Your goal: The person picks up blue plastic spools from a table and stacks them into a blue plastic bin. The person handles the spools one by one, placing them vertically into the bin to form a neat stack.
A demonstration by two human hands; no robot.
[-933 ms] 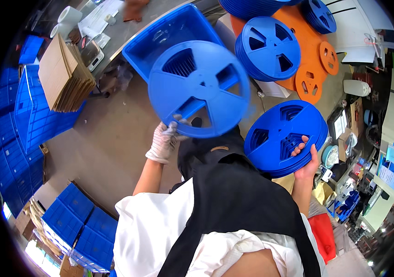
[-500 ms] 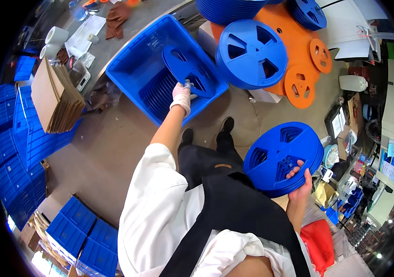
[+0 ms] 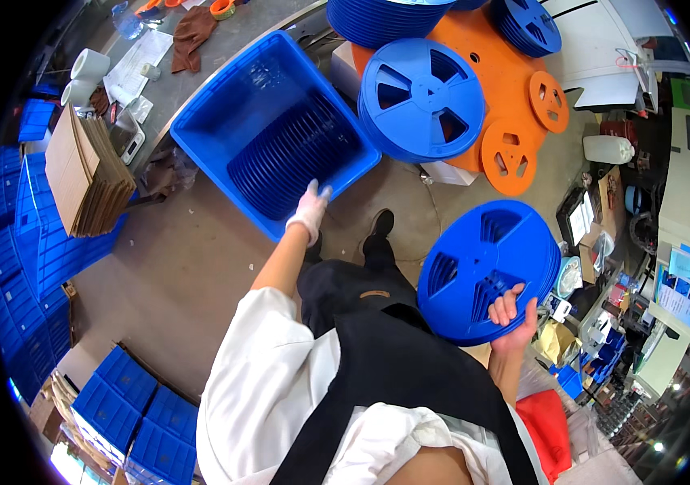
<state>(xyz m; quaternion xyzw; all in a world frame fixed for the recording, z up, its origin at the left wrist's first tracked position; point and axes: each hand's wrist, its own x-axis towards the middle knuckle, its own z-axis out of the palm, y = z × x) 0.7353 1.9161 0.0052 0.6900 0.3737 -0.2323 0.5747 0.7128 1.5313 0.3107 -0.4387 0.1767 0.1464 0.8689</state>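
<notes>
My left hand (image 3: 310,212), in a white glove, is just over the near rim of a deep blue bin (image 3: 214,113). Its fingers are stretched out, holding nothing. Inside the bin, a row of blue plastic reels (image 3: 284,153) stands on edge, packed side by side. My right hand (image 3: 513,320) grips a stack of blue reels (image 3: 474,257) at its lower right edge, fingers through a cut-out and thumb on the outer side. That stack is tilted and close against my apron, on the right.
An orange round table (image 3: 498,89) at the back carries stacks of blue reels (image 3: 422,97) and loose orange reel discs (image 3: 508,155). Folded cardboard (image 3: 78,174) stands at left, beside a grey workbench (image 3: 199,71). Blue crates (image 3: 119,396) are piled at lower left.
My left hand has let go of the single blue reel, which now stands in the bin's row, and has drawn back toward the near rim. My right hand still holds its stack.
</notes>
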